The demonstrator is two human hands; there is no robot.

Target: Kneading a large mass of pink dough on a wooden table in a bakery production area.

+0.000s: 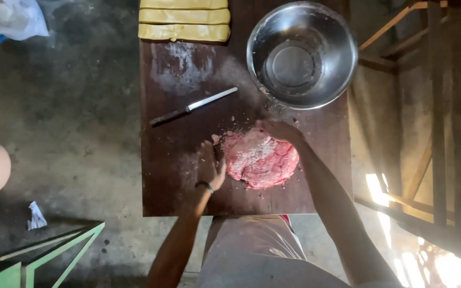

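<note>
The pink dough (pixel 260 159) looks soft and sticky — left hand (pixel 211 166) cups its side, open; right hand (pixel 279 130) presses its far edge, fingers spread — best held from underneath.

We see a dark brown wooden table (pixel 166 181) on a grey, dusty concrete floor (pixel 70 106). Wooden frames (pixel 438 106) stand on the right, and bright sunlight (pixel 444 261) shines on the ground there.
</note>
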